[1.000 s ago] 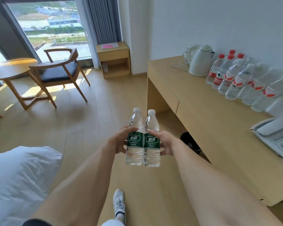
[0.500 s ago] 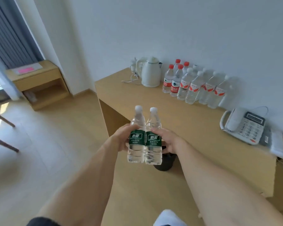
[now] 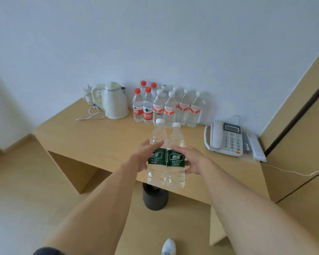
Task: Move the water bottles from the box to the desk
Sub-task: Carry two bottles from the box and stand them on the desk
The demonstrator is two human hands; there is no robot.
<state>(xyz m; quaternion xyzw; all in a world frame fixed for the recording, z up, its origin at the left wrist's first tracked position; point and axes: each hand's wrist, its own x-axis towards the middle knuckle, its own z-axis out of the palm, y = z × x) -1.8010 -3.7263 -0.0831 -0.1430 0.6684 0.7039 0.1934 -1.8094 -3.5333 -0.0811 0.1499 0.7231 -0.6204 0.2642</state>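
Two bottles held above the desk's near edge

The desk [image 3: 107, 142] shows bare top between its near edge and the far bottle row [image 3: 167, 105]. The left hand [image 3: 143, 157] and right hand [image 3: 193, 160] each curl fingers round a green-labelled bottle: left bottle [image 3: 156, 162], right bottle [image 3: 175, 162], upright and touching. Label writing unreadable.

"怡寶" was printed in white on the green labels of the two held bottles [image 3: 165, 159]. "农夫山泉" was read on the red label of one desk bottle [image 3: 148, 111]. Smaller print and the phone [image 3: 226, 138] keys were too blurred to be read.
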